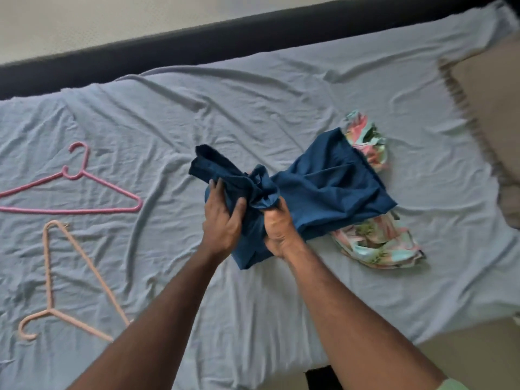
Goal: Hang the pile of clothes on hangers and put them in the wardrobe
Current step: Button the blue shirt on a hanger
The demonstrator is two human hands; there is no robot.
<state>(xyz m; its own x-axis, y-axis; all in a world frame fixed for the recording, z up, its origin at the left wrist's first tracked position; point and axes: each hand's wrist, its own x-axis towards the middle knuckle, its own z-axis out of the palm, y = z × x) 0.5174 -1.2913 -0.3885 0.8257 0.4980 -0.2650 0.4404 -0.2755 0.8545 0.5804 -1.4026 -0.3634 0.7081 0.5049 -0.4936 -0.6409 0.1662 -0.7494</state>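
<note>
Navy cloth is bunched in both your hands, left hand (222, 220) and right hand (277, 226) clenched on the blue garment (323, 187), which trails away rightward over the floral garment (377, 243), while the pink hanger (76, 190) lies well left.

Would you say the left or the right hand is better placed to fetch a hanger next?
Left, probably. Both hangers, the pink hanger and peach hanger, lie on the left hand's side; the right hand can hold the blue garment.
</note>
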